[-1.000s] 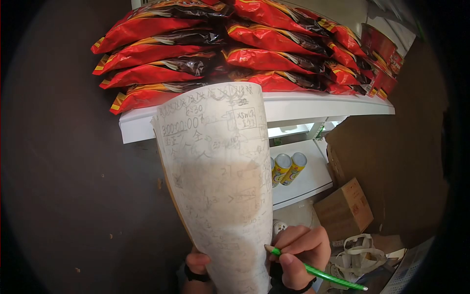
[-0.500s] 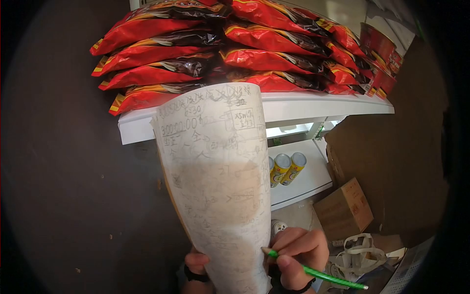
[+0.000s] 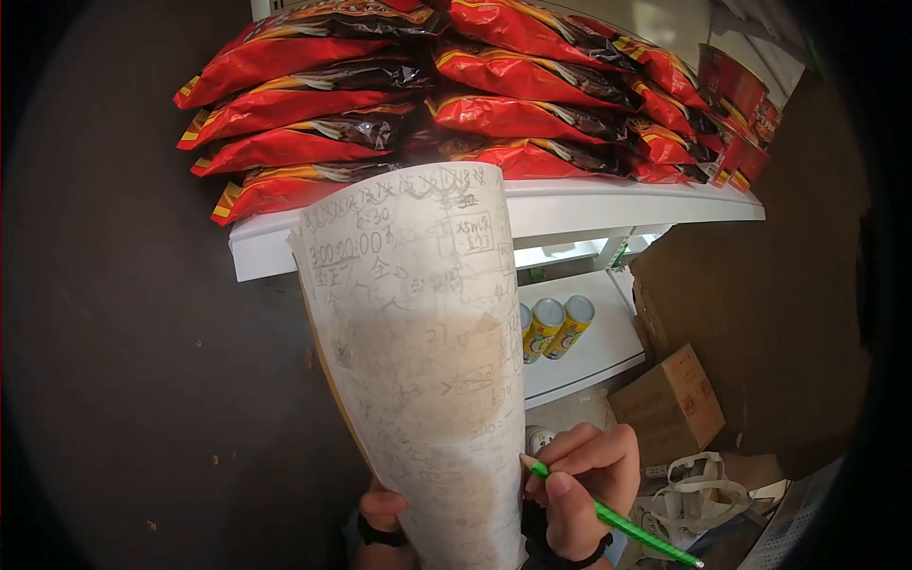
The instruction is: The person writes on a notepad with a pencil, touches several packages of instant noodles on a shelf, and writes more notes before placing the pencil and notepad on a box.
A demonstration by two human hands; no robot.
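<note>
A bent notebook (image 3: 418, 313) stands up in front of me, its white page covered in pencil writing, numbers and small boxes. My left hand (image 3: 383, 505) grips its lower left edge, thumb on the front and the other fingers hidden behind. My right hand (image 3: 591, 483) pinches a green pencil (image 3: 638, 536) at the page's lower right edge. The pencil's sharpened tip is right at that edge, and its back end slants down to the right. Dark bands circle both wrists.
Red snack bags (image 3: 532, 81) lie stacked on a white shelf (image 3: 627, 211). Yellow cans (image 3: 568, 328) stand on a lower shelf (image 3: 594, 369). A cardboard box (image 3: 670, 404) and a pale bag (image 3: 698, 494) are at the lower right. Red tubs (image 3: 731, 85) stand beside the bags.
My right hand and the pencil have shifted slightly; the tip is now a little higher and further right, at the page edge. My left hand and the notebook have barely moved.
</note>
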